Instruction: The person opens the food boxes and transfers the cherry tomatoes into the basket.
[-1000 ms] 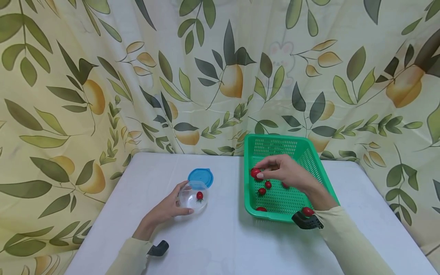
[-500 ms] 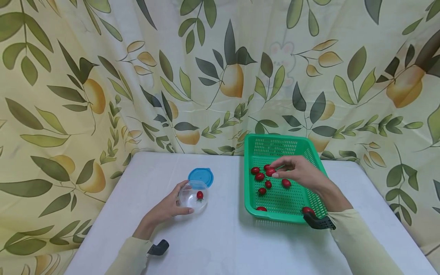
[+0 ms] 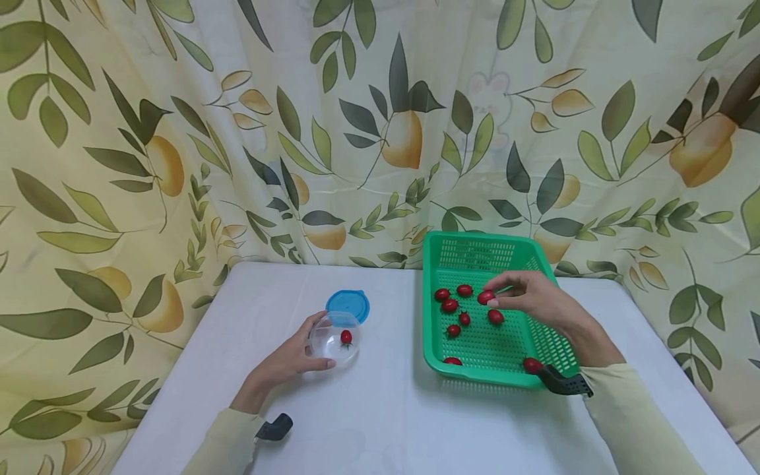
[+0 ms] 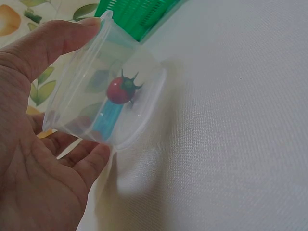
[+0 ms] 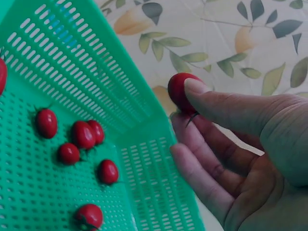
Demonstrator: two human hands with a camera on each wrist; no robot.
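you won't find any writing, label, brand or number to read here: the green basket, the clear cup, the blue lid and the table carry none (the curtain shows only printed leaves and fruit).

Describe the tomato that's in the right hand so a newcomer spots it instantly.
Find the green basket on the white table. Above it, the right hand pinches one cherry tomato at its fingertips. It alone is lifted off the mesh; the others lie loose.
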